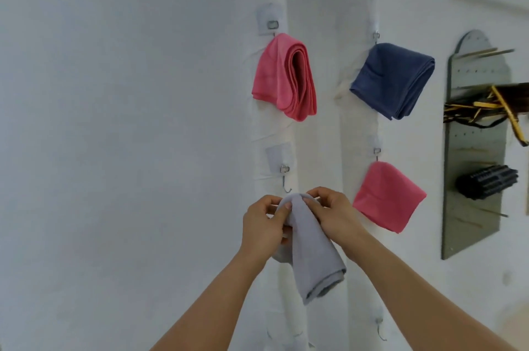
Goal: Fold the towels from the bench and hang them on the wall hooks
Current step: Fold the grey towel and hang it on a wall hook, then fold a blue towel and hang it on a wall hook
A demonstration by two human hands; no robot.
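1. Using the empty hook (286,183) as the landmark for everything. It sits on the left strip of the white wall (114,121), and up and slightly left of it a folded pink towel (283,78) is already hung.

2. The left hand (264,226) is just below the empty hook and a bit left, fingers curled round the top of the grey towel (310,247), thumb pinching the fabric.

3. The grey towel itself is folded and bunched at the top right under the hook's tip. Its long axis runs down and slightly right, so the rest just dangles. The hook is straight above the gathered end, really close, can't tell if it's touching.

4. The right hand (329,214) is below-right of the hook, pinching the same top end from the other side. Both hands look about equally near, left maybe a hair closer.

5. Further right of the hook: a navy towel (395,78) up high and another pink towel (388,196) roughly level, both hung.

6. My guess is the next bit is just lifting that top fold up onto the hook.
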